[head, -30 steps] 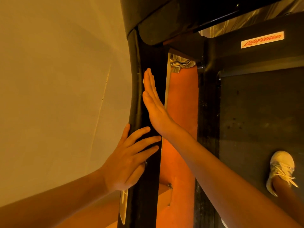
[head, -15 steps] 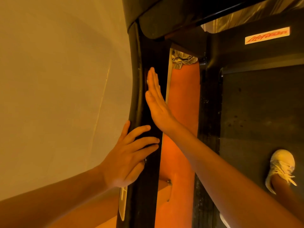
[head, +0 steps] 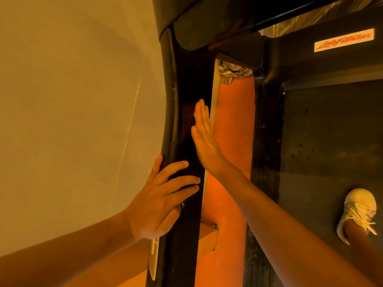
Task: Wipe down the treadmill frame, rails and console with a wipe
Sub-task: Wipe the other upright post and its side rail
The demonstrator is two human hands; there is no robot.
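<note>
The treadmill's black upright frame post point(head: 186, 83) runs down the middle of the head view, under the dark console point(head: 207, 21). My right hand point(head: 204, 141) presses flat against the post's right side, fingers straight and together. No wipe shows plainly; only a small pale sliver sits beside those fingers. Lower on the post, my left hand point(head: 157, 201) rests with fingers spread across its front face. The black side rail point(head: 263, 141) and the dark belt point(head: 331, 141) lie to the right.
A pale wall point(head: 72, 100) stands close on the left of the post. An orange floor strip point(head: 234, 121) shows between post and rail, with a crumpled silvery cloth point(head: 234, 71) at its far end. A white shoe point(head: 356, 210) stands on the belt.
My right hand has slid down the post toward me, still flat against it. My left hand stays in the same spot on the post.
</note>
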